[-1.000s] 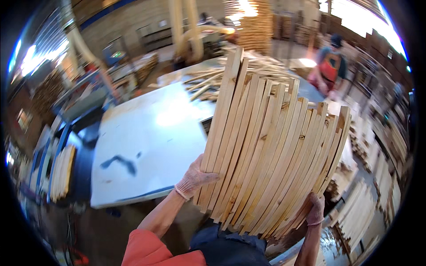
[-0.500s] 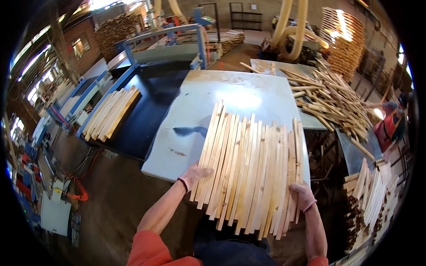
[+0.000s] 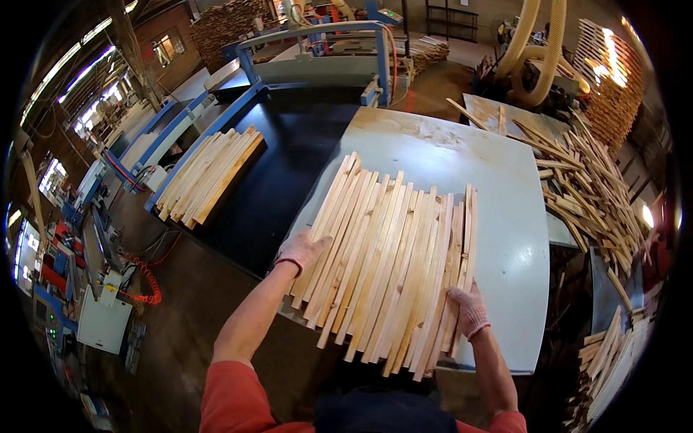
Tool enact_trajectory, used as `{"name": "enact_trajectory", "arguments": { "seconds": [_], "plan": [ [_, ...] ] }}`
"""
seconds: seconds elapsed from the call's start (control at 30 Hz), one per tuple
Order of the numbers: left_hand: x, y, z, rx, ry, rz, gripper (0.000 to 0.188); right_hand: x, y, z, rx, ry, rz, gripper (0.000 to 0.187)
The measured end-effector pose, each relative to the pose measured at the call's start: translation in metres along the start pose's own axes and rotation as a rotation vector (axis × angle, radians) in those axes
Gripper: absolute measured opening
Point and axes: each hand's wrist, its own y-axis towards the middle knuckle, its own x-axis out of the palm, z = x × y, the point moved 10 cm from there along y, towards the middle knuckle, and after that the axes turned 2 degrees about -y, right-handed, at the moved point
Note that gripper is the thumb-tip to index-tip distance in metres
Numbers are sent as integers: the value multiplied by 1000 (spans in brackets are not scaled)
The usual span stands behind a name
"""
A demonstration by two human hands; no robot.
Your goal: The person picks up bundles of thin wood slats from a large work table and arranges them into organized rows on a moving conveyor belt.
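Note:
A wide row of pale wooden strips lies side by side on the light grey tabletop, their near ends jutting past its front edge. My left hand, in a light knitted glove, presses the row's left side with its thumb over the outer strips. On the opposite side my right hand, gloved the same way, closes against the outermost strips. Between them the strips are squeezed together, their ends uneven. The undersides of both hands are partly hidden.
Left of the tabletop is a black conveyor bed carrying a smaller batch of strips, with a blue machine frame behind it. A jumbled heap of strips covers a bench at right. Ribbed hoses hang beyond.
The row of strips has shifted left across the tabletop toward the black conveyor bed, both hands moving with it. My view has turned somewhat left.

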Motion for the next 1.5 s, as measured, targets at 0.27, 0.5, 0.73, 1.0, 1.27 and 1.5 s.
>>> {"name": "enact_trajectory", "arguments": {
  "seconds": [0.27, 0.5, 0.73, 1.0, 1.27, 1.5],
  "plan": [
    [-74, 66, -104, -69, 112, 273, 98, 196, 90, 51, -14, 60, -95, 62],
    [-152, 161, -237, -16, 206, 384, 102, 379, 131, 79, -17, -10, -71, 50],
    [-197, 214, -303, 30, 257, 382, 100, 462, 148, 105, -37, -238, 33, 60],
    [-211, 205, -303, 70, 217, 426, 93, 497, 126, 34, -44, -1587, 224, 104],
    [-203, 219, -305, 106, 242, 450, 94, 511, 140, 42, -211, -1499, 377, 85],
    [-193, 228, -313, 83, 307, 426, 92, 421, 135, 23, -182, -1522, 515, 77]
  ]
}}
